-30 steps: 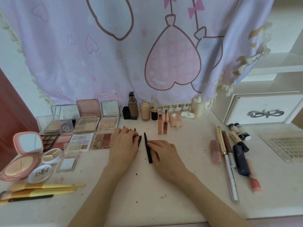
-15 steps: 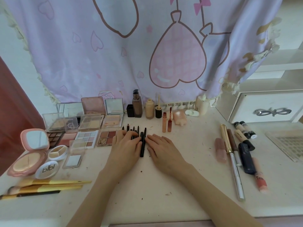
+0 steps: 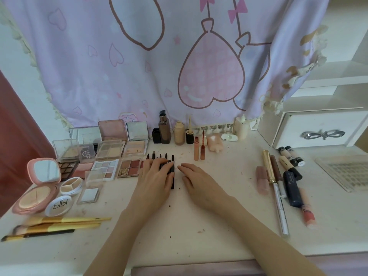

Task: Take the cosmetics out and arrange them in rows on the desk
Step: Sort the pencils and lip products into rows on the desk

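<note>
Head view — left hand (image 3: 157,176) lies flat on the black pencils (image 3: 172,172), right hand (image 3: 196,180) open, empty beside; evening their row, next squaring ends

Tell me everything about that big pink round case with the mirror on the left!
The pink compact is a rounded case of glossy, plastic-looking pink, standing open on the desk near its left edge. Its lid tilts up at the back and holds a mirror that reflects pale light. The base lies flat, filled with a peach powder pan or puff crossed by a thin line. A white round jar printed with letters sits against its right side, and a small divided white pot lies just beyond. No hand touches it.
</note>
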The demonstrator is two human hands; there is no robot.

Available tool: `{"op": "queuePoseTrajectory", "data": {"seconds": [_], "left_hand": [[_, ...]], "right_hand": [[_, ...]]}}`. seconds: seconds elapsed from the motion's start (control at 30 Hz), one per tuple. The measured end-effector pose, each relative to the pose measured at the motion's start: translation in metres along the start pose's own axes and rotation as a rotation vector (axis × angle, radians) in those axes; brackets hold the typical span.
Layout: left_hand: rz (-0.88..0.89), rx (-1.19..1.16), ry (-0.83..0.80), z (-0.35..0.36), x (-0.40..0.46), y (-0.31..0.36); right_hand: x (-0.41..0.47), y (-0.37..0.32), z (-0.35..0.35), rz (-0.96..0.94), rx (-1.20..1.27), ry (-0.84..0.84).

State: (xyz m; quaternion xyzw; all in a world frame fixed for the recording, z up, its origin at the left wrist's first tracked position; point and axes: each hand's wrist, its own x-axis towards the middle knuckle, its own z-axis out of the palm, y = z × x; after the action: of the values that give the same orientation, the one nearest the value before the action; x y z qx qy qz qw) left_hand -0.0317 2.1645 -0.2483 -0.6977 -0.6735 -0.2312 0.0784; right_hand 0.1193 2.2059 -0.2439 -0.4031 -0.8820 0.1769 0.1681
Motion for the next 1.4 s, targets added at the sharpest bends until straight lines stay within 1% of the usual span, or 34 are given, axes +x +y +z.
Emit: {"op": "queuePoseTrajectory", "data": {"seconds": [0.13,0.2,0.27,0.37,0.43,0.5,0.63,0.83,0.87,0.93,0.97,1.03,1.1,1.17,1.23,1.3,1.33,1.4], "left_hand": [[0.082,-0.078,0.044,0.001,-0.001,0.025],[0.131,-0.121,0.028,0.005,0.0,0.041],[0.168,-0.176,-0.021,0.012,-0.001,0.059],[0.211,-0.244,-0.129,0.026,0.0,0.083],[0.222,-0.265,-0.17,0.034,0.004,0.096],[0.229,-0.25,-0.188,0.042,0.009,0.104],[0.231,-0.225,-0.186,0.047,0.01,0.105],[0.214,-0.275,-0.177,0.045,0.007,0.104],[0.208,-0.299,-0.174,0.044,0.007,0.104],[0.189,-0.369,-0.175,0.042,0.006,0.104],[0.177,-0.419,-0.172,0.04,0.006,0.104],[0.139,-0.54,-0.17,0.036,0.004,0.106],[0.113,-0.647,-0.186,0.031,0.004,0.109],[0.118,-0.698,-0.186,0.028,0.002,0.111],[0.168,-0.683,-0.141,0.026,0.001,0.111],[0.186,-0.65,-0.108,0.024,0.0,0.112],[0.177,-0.646,-0.101,0.023,-0.002,0.112],[0.121,-0.683,-0.097,0.02,-0.004,0.114]], "right_hand": [[-0.025,0.013,-0.023,0.018,0.011,0.078],[-0.042,0.027,-0.038,0.061,-0.006,0.145],[-0.059,0.043,-0.055,0.135,-0.065,0.208],[-0.081,0.068,-0.078,0.293,-0.234,0.205],[-0.09,0.076,-0.085,0.407,-0.261,0.214],[-0.095,0.079,-0.086,0.472,-0.27,0.215],[-0.094,0.079,-0.078,0.486,-0.289,0.22],[-0.09,0.074,-0.074,0.433,-0.35,0.313],[-0.089,0.074,-0.074,0.432,-0.335,0.351],[-0.089,0.075,-0.073,0.443,-0.228,0.484],[-0.09,0.074,-0.074,0.467,-0.124,0.536],[-0.09,0.07,-0.08,0.521,0.177,0.568],[-0.089,0.063,-0.086,0.553,0.453,0.525],[-0.086,0.058,-0.087,0.546,0.616,0.43],[-0.083,0.052,-0.083,0.556,0.771,0.344],[-0.079,0.047,-0.079,0.585,0.957,0.299],[-0.079,0.044,-0.079,0.597,1.011,0.277],[-0.078,0.039,-0.076,0.614,1.041,0.243]]}}
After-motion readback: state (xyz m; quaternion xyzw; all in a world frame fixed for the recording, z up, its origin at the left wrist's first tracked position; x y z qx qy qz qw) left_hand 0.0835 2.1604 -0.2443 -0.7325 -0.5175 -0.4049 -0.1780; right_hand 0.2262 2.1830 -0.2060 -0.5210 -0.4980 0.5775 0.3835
